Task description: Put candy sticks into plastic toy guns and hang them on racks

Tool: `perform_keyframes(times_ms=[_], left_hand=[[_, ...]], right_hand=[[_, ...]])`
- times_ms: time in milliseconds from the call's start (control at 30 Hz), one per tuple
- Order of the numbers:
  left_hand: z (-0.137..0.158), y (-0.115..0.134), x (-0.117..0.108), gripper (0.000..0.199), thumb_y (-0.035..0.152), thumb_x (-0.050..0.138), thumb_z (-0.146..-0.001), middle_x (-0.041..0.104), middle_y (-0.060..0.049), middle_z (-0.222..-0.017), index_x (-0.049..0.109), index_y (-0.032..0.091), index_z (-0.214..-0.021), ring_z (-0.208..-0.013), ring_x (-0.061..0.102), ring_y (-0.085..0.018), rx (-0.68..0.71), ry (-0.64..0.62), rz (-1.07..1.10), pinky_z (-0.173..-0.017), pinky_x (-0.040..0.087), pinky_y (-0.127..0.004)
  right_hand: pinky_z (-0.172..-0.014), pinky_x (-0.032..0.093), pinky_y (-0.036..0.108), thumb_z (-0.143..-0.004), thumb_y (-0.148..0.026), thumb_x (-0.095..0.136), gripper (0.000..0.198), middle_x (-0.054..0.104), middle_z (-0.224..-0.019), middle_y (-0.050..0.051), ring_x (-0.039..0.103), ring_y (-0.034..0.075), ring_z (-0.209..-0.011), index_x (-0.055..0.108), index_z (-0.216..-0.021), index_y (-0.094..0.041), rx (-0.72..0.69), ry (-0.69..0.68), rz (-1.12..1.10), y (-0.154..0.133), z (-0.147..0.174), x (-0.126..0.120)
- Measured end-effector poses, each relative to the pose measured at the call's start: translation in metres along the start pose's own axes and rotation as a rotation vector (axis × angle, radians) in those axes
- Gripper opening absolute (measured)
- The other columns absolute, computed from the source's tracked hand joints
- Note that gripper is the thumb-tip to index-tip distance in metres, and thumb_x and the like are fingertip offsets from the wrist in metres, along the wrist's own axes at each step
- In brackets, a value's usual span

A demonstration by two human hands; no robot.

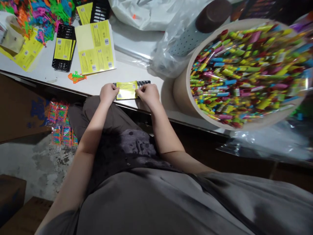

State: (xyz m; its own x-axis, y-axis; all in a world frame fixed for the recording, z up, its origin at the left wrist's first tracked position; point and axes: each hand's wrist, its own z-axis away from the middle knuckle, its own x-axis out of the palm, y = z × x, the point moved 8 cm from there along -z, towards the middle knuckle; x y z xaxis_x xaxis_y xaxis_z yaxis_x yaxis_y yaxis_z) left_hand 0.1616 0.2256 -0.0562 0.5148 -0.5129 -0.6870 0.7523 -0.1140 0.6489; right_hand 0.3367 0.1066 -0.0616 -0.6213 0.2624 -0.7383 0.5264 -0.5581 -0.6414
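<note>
A yellow printed sticker [126, 90] lies across a black slotted plastic tray [144, 83] at the table's front edge. My left hand [108, 93] pinches the sticker's left end between thumb and finger. At its right end, my right hand [149, 94] pinches it the same way. Whether the sticker's middle is pressed onto the tray, I cannot tell. Farther left are a sheet of yellow stickers [99, 58] with a bare patch and a black tray [64, 63] bearing a yellow sticker. A small orange and green plastic toy [77, 77] sits just in front of the sheet.
A big round tub [182, 91] full of colourful wrapped sticks stands at the right. Clear plastic bags [166, 58] and a dotted cylinder [188, 37] are behind it. Colourful plastic toys [46, 16] are heaped at the back left. Packed toys [61, 122] hang low beside a cardboard box [19, 107].
</note>
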Motion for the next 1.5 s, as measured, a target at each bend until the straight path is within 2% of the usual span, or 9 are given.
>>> perform_keyframes(times_ms=[200, 500, 1133, 1300, 1500], left_hand=[[0.0, 0.0, 0.0, 0.02, 0.023, 0.063, -0.078, 0.055, -0.005, -0.066, 0.054, 0.018, -0.061, -0.068, 0.05, -0.018, -0.024, -0.015, -0.013, -0.067, 0.039, -0.031], [0.002, 0.006, -0.002, 0.017, 0.03, 0.058, -0.082, 0.06, -0.004, -0.074, 0.059, 0.017, -0.071, -0.073, 0.054, -0.016, -0.011, -0.045, -0.143, -0.066, 0.038, -0.027], [0.003, 0.007, 0.003, 0.012, 0.027, 0.056, -0.082, 0.064, -0.006, -0.09, 0.061, 0.017, -0.078, -0.089, 0.057, -0.019, 0.004, -0.021, -0.217, -0.078, 0.044, -0.029], [0.004, 0.004, 0.001, 0.012, 0.028, 0.055, -0.082, 0.066, -0.005, -0.093, 0.062, 0.018, -0.08, -0.093, 0.058, -0.02, 0.025, 0.012, -0.249, -0.079, 0.044, -0.03], [0.001, 0.004, -0.003, 0.017, 0.031, 0.053, -0.084, 0.067, -0.006, -0.095, 0.064, 0.018, -0.084, -0.092, 0.06, -0.022, 0.045, -0.052, -0.355, -0.074, 0.044, -0.031]], right_hand=[[-0.09, 0.039, 0.046, -0.076, -0.023, 0.061, 0.018, 0.055, -0.07, 0.008, 0.048, 0.027, -0.089, 0.053, -0.06, -0.019, 0.053, -0.06, 0.053, -0.002, 0.001, 0.001], [-0.087, 0.04, 0.042, -0.081, -0.024, 0.055, 0.015, 0.058, -0.081, 0.009, 0.047, 0.026, -0.096, 0.053, -0.068, -0.017, 0.092, -0.11, 0.164, -0.01, 0.006, -0.002], [-0.086, 0.039, 0.042, -0.081, -0.028, 0.053, 0.015, 0.056, -0.085, 0.01, 0.046, 0.025, -0.095, 0.056, -0.075, -0.015, 0.045, -0.044, 0.241, -0.006, 0.006, 0.005], [-0.084, 0.04, 0.04, -0.08, -0.028, 0.055, 0.014, 0.059, -0.086, 0.01, 0.049, 0.027, -0.095, 0.058, -0.074, -0.015, 0.035, -0.038, 0.282, -0.013, 0.006, 0.005], [-0.077, 0.042, 0.035, -0.081, -0.03, 0.054, 0.017, 0.063, -0.089, 0.011, 0.053, 0.027, -0.092, 0.062, -0.075, -0.016, -0.006, -0.081, 0.388, -0.028, 0.004, 0.008]])
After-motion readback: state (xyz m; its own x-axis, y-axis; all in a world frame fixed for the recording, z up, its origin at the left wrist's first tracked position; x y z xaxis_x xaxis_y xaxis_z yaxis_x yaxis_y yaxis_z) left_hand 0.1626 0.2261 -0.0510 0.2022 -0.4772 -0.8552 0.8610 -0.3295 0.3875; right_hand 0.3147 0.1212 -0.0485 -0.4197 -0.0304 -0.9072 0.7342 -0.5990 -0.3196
